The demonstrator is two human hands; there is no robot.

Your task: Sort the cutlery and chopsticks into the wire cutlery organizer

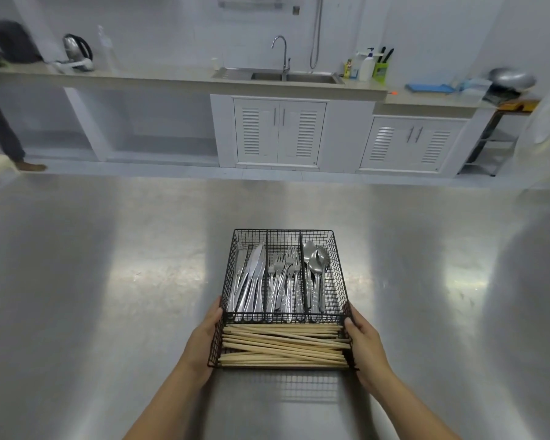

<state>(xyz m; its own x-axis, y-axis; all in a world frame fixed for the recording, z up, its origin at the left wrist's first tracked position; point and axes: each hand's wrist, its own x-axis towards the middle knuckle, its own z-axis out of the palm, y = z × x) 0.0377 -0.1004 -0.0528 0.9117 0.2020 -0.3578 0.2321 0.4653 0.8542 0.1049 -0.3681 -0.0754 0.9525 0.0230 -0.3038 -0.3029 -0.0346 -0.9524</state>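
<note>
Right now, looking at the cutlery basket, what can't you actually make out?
Head view only:
- Palms of the left hand and right hand: hidden behind the organizer walls.
- Lower chopsticks: buried under the top ones, uncountable.
- Knife, fork and spoon handle ends: overlapping, behind the divider.

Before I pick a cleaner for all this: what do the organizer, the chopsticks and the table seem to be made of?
Organizer: thin metal wire in a grid, matte black, probably coated.
Chopsticks: pale tan and dull, likely bamboo or wood; the grain is too small to tell.
Table: looks like brushed stainless steel, grey with soft, streaky reflections of the lights.
</note>
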